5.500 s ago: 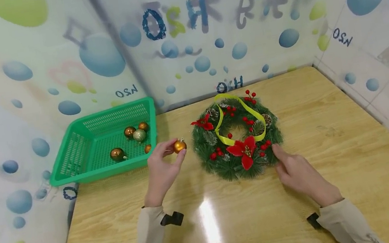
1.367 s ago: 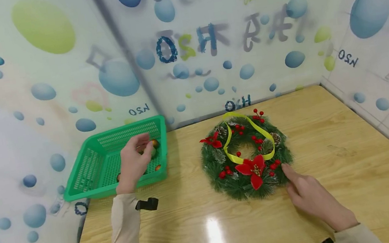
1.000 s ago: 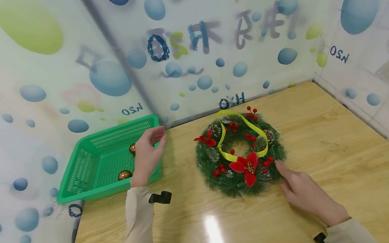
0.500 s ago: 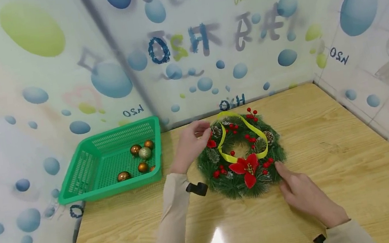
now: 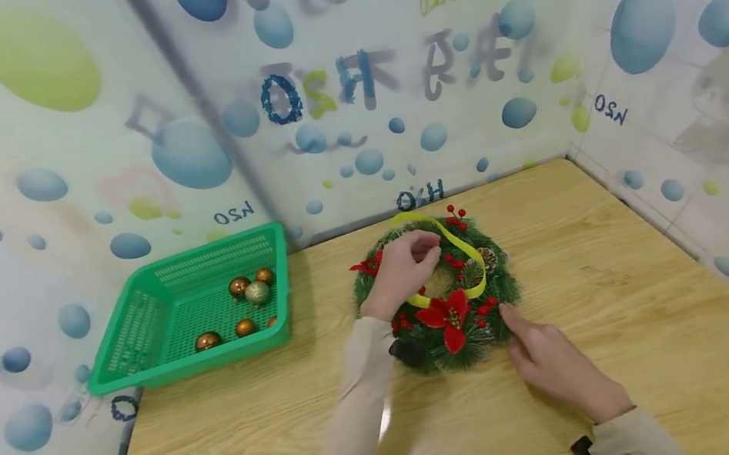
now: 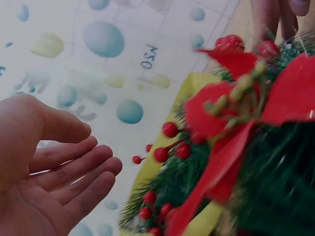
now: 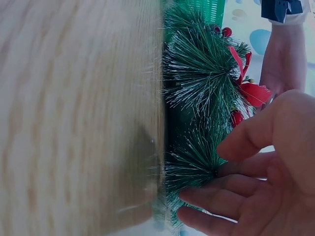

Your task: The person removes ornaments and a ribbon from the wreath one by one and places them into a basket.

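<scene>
A green wreath (image 5: 486, 346) lies on the table with red poinsettias, berries, pinecones and a loop of yellow ribbon (image 5: 473, 251). Above its left and middle part is my left hand (image 5: 402, 273), which covers some of the wreath. The left wrist view shows the left fingers (image 6: 74, 162) loosely bent, apart from the wreath, with nothing between them and the thumb. At the wreath's lower right edge, my right hand (image 5: 558, 363) touches the green needles with fairly relaxed fingers. In the right wrist view its thumb and fingers (image 7: 216, 199) are spread apart beside the needles.
A green plastic basket (image 5: 138, 306) stands on the left of the wooden table (image 5: 240, 439). Inside lie several baubles, among them a pale gold one (image 5: 257, 293) and an orange one (image 5: 246, 327). A bubble-patterned wall covering (image 5: 354, 151) encloses the back and sides.
The orange bauble that my left hand pinched earlier is now in the basket. Empty, that hand has moved right from the basket to above the wreath. My right hand stays at the wreath's edge.
</scene>
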`<state>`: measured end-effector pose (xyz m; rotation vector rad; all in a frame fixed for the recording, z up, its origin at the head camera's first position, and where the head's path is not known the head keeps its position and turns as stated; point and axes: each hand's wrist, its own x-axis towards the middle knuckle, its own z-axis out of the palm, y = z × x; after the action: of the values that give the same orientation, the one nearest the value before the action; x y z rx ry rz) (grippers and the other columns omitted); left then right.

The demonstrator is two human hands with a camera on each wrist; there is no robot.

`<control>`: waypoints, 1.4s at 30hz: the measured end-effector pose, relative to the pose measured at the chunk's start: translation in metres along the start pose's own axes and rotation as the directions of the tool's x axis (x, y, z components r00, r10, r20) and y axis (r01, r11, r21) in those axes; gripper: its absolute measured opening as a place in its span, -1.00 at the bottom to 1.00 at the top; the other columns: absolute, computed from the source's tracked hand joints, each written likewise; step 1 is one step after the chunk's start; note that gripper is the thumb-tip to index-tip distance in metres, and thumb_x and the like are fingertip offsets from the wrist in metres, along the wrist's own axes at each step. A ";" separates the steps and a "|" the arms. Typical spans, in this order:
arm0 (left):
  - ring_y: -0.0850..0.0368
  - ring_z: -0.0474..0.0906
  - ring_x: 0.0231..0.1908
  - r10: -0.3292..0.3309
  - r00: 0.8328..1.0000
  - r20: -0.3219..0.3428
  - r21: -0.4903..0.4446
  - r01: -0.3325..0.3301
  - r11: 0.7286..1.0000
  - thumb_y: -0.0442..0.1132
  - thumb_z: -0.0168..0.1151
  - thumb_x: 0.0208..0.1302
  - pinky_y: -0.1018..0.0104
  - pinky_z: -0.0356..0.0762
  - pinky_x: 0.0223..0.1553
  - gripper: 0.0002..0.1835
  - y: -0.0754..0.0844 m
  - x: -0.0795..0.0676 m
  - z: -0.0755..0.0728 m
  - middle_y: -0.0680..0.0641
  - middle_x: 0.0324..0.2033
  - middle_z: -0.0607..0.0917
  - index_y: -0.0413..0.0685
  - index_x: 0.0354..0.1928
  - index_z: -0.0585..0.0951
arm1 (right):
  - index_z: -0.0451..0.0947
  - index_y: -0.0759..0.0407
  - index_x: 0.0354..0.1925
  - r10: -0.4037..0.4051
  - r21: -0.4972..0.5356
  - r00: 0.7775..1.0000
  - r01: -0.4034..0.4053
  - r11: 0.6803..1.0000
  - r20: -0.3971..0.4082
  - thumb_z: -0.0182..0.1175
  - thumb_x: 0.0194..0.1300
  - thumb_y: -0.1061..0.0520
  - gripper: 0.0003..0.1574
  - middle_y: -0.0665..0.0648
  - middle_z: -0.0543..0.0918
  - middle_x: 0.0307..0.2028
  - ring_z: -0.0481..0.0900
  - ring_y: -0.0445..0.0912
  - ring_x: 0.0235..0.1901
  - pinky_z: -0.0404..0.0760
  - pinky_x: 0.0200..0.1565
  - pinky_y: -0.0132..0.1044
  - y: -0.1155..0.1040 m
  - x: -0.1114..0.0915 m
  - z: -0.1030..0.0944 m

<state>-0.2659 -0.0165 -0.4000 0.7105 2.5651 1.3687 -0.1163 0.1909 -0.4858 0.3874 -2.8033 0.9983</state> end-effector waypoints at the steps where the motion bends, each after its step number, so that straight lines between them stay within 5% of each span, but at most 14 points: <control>1: 0.06 0.68 -0.01 -0.009 1.000 0.011 -0.003 0.009 1.000 -0.20 0.14 0.52 0.24 0.69 0.07 -0.71 0.000 0.001 0.003 -0.07 0.04 0.72 -0.09 0.17 0.63 | 0.22 0.55 0.42 0.002 0.003 1.000 -0.002 1.000 0.001 0.06 0.33 0.41 -0.28 0.55 0.32 0.37 0.01 -0.38 -0.73 0.40 -0.52 -0.41 -0.001 0.000 0.000; 10: 0.08 0.66 0.00 -0.040 0.997 0.062 0.014 0.039 0.999 -0.18 0.13 0.53 0.24 0.68 0.09 -0.68 -0.003 0.009 0.023 -0.07 0.02 0.71 -0.15 0.19 0.61 | 0.26 0.58 0.39 -0.011 -0.015 1.000 0.011 1.000 0.005 0.09 0.33 0.40 -0.31 0.54 0.37 0.35 0.08 -0.38 -0.67 0.61 -0.27 -0.26 -0.003 0.001 0.004; 22: 0.12 0.65 -0.08 -0.056 0.995 0.079 0.082 0.050 0.995 -0.16 0.15 0.51 0.29 0.69 -0.03 -0.70 0.004 0.011 0.041 -0.04 -0.02 0.72 -0.09 0.16 0.63 | 0.24 0.58 0.40 -0.021 0.023 1.000 0.021 1.000 0.000 0.07 0.34 0.41 -0.31 0.57 0.34 0.36 0.03 -0.40 -0.69 0.48 -0.44 -0.39 0.000 0.000 0.004; 34: 0.11 0.63 0.00 -0.036 0.998 0.060 0.258 0.020 0.966 0.04 0.31 0.38 0.27 0.68 0.03 -0.63 0.009 0.013 0.066 0.00 0.01 0.70 -0.03 0.06 0.67 | 0.20 0.56 0.43 -0.002 0.055 1.000 0.002 0.998 0.007 0.05 0.36 0.40 -0.29 0.56 0.29 0.39 0.01 -0.41 -0.76 0.34 -0.64 -0.46 0.005 -0.001 0.001; 42: 0.19 0.63 -0.21 0.006 1.000 0.022 0.278 -0.012 0.961 -0.12 0.32 0.39 0.39 0.66 -0.18 -0.86 0.010 0.015 0.073 0.04 -0.13 0.74 0.02 -0.12 0.73 | 0.21 0.56 0.42 -0.006 0.058 1.000 0.005 0.998 0.006 0.04 0.37 0.40 -0.31 0.56 0.30 0.38 -0.01 -0.40 -0.75 0.33 -0.62 -0.45 0.005 -0.002 0.000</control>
<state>-0.2511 0.0493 -0.4323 0.7731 2.7707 1.0051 -0.1163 0.1951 -0.4897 0.4059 -2.7825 1.0808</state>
